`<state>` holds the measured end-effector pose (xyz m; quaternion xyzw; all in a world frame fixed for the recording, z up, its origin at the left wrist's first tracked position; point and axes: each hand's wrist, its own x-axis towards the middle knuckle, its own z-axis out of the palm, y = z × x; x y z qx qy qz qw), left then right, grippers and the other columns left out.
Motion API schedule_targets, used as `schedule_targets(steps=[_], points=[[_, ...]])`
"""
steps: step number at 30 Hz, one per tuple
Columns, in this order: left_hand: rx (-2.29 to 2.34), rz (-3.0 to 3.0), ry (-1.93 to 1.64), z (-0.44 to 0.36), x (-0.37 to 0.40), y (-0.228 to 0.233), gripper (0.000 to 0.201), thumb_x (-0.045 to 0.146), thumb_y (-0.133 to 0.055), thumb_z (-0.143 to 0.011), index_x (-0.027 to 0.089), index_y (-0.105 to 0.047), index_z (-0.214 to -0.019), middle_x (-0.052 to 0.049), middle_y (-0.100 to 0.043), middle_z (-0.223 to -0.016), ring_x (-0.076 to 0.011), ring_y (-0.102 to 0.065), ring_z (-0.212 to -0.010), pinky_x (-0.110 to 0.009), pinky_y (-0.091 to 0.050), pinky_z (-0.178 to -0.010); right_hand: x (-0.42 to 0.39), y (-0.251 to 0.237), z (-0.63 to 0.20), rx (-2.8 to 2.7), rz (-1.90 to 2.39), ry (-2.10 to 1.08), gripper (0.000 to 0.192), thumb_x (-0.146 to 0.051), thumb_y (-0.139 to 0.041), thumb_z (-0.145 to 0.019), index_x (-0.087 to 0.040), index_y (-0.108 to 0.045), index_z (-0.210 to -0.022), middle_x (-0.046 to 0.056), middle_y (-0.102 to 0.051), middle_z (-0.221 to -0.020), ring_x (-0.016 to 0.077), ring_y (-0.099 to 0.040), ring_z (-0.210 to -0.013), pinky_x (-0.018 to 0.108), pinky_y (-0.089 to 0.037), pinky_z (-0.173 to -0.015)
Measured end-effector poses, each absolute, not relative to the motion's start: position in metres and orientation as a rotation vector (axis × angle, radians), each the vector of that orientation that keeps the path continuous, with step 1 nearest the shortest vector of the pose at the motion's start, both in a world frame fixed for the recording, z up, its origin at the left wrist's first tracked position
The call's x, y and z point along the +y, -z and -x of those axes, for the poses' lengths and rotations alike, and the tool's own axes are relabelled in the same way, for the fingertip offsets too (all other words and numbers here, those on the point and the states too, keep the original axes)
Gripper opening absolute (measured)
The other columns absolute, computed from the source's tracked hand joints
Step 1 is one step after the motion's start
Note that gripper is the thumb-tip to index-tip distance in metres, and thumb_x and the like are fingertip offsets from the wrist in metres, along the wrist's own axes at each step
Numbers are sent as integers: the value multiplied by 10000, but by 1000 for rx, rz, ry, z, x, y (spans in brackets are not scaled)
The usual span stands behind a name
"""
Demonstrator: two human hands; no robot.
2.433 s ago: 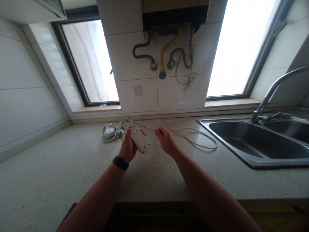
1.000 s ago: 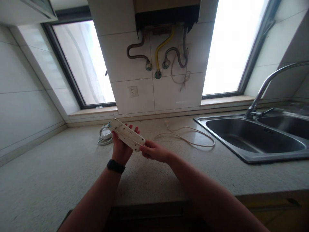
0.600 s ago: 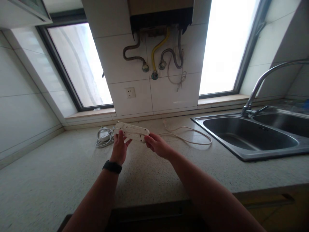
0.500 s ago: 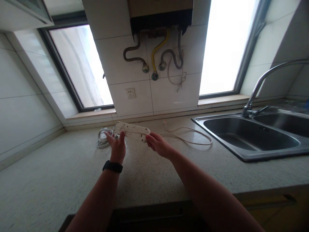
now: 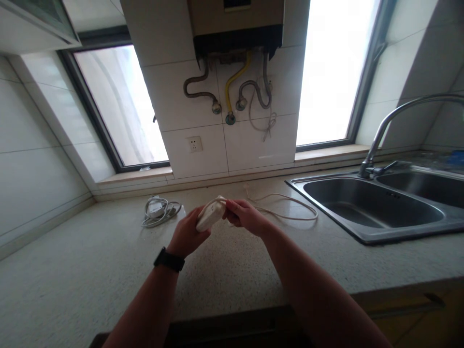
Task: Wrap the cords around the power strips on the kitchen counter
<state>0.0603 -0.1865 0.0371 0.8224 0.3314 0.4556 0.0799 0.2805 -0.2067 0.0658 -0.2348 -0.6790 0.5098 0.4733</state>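
Both hands meet above the middle of the countertop [image 5: 72, 270], closed on a white power strip [image 5: 210, 216]: the left hand [image 5: 188, 234], with a dark watch [image 5: 168, 259] on its wrist, grips the nearer end from below, and the right hand [image 5: 244, 217] clamps the farther end, so the strip is held off the surface, seen almost end-on. Its pale cord [image 5: 286, 212] runs off to the right behind the right hand and lies in a loose loop on the counter, reaching near the rim of the steel sink [image 5: 362, 237]. To the left of the hands, apart from them, a coiled grey cable with an adapter [image 5: 159, 211] lies close to the back wall. The speckled counter is bare in front of the hands down to its near edge and out to the left wall. At the back, a wall socket [image 5: 195, 143] sits in the tiled pier between two bright windows [image 5: 119, 106], below a water heater [image 5: 237, 26] with hoses. A curved tap [image 5: 391, 121] stands behind the sink on the right.
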Motion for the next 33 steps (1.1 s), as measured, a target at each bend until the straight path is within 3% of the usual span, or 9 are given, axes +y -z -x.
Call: schedule_targets(steps=[4,11,18,22,33], points=[[949,-2324,-1365,-71,-188,-29,217,306,-579,-875,155,-589,-1030,-47,-615,-865,-180,-576,-774,-290,-450,-694,-209,-69,-281,-1466,399,-1323,442,-566,-572,-897,-144,-538,-772,-62,-322,-547,54,-238,-442,197,-158,-407],[896,-1913,-1411,-80,-182,-21,302,400,-641,-850,135,-592,-985,-46,-619,-811,-178,-621,-731,-281,-481,-658,-204,-62,-272,-1469,347,-1209,341,-485,-530,-938,-154,-546,-855,-50,-409,-553,79,-343,-443,209,-280,-406],[858,-1556,-1439,-86,-185,-24,394,469,-662,-808,122,-579,-976,-58,-635,-772,-185,-641,-653,-277,-489,-571,-200,-51,-259,-1595,466,-1082,403,-539,-453,-950,-154,-526,-854,-57,-416,-508,83,-334,-402,225,-250,-397],[889,-1585,-1470,-86,-184,-25,382,475,-656,-821,130,-571,-959,-57,-640,-797,-176,-636,-644,-275,-489,-575,-203,-47,-251,-1602,515,-1045,401,-540,-456,-957,-156,-515,-861,-68,-353,-538,73,-275,-450,219,-209,-428],[1344,-2034,-1539,-73,-171,-21,261,442,-560,-886,189,-563,-950,-18,-600,-768,-156,-560,-674,-257,-404,-620,-201,-48,-265,-1655,754,-684,412,-514,-381,-1007,-163,-571,-906,-35,-377,-610,97,-346,-550,225,-275,-519]])
